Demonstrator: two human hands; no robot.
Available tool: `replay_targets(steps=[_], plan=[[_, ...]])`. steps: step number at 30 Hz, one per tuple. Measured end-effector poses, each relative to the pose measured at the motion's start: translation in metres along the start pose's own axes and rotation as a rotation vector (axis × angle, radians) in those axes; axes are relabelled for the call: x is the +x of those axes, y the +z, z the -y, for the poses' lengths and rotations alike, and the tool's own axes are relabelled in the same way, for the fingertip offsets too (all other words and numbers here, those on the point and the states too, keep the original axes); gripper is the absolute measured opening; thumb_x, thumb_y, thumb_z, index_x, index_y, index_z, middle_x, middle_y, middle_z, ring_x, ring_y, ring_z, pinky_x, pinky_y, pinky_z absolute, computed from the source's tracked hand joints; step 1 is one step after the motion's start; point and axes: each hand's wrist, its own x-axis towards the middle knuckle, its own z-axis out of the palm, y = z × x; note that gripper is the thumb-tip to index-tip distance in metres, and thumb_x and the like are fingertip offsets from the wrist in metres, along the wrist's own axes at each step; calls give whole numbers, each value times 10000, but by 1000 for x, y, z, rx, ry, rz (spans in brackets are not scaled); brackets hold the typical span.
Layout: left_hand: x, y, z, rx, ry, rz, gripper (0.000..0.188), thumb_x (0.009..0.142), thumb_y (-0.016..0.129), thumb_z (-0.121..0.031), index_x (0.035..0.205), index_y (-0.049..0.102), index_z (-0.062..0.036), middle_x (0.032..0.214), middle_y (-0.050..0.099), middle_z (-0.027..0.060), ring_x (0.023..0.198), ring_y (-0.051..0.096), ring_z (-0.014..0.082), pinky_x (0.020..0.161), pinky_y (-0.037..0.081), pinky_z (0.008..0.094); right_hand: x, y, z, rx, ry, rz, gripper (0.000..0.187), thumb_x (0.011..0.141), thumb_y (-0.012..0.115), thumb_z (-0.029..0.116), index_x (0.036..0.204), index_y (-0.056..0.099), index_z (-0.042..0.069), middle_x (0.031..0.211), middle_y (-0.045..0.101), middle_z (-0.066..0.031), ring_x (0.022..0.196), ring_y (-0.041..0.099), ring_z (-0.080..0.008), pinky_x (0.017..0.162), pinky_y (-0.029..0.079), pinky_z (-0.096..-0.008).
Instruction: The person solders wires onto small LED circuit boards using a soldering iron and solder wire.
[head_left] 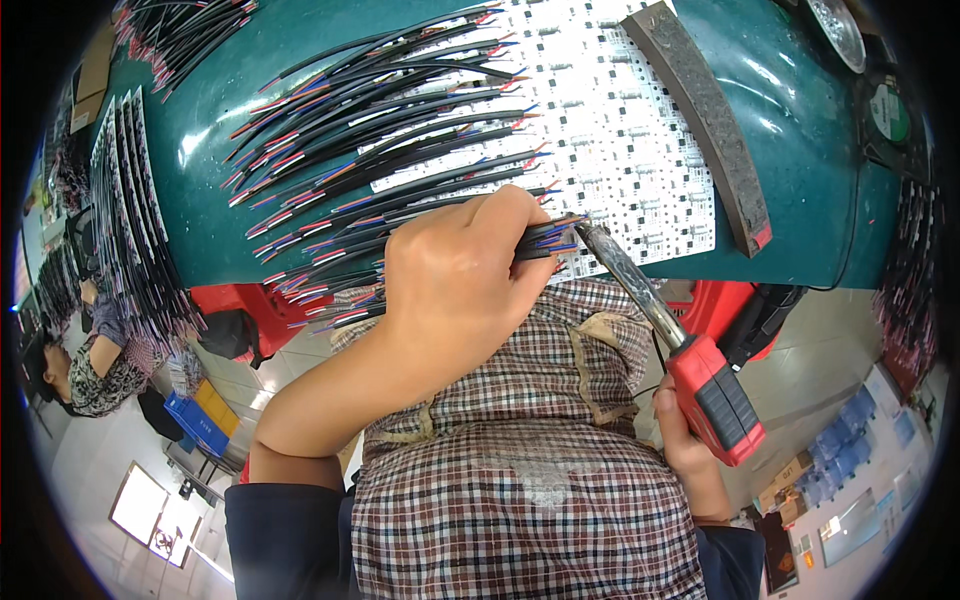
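My left hand (455, 262) is closed round several black cables (545, 240), whose coloured wire ends stick out past the thumb and forefinger. In my right hand (683, 440) is a red and black soldering gun (715, 400). Its metal barrel reaches up to the left, and the tip is right by the held wire ends; whether it touches them I cannot tell. Beneath the tip lies a white sheet of circuit boards (650, 190) with small black parts. Rows of black cables (370, 150) with red, white and blue ends run across its left side.
A dark, heavy bar (700, 125) rests along the sheet's right side on the green table (210, 130). More cable bundles (130, 220) hang at the left edge. A round reel (887, 112) sits at far right. Another person (85, 365) is at the left.
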Motion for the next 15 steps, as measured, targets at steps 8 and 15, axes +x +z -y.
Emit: replay_targets(steps=[8,15], plan=[[2,1,0,17,20,5,141,810,791,-74,813,652,-55,625,623,49,498,600,152,469,443,277,0,-1,0,-87,-36,9,208,705,744,-17,908,701,-7,836,669,-158,651,672,-302,583,534,-344],[2,1,-1,25,15,8,130,801,782,-71,807,653,-57,607,595,38,480,578,148,467,428,278,-7,-3,3,7,50,-22,224,695,752,-6,913,702,-4,831,663,-154,647,665,-291,577,523,-343]])
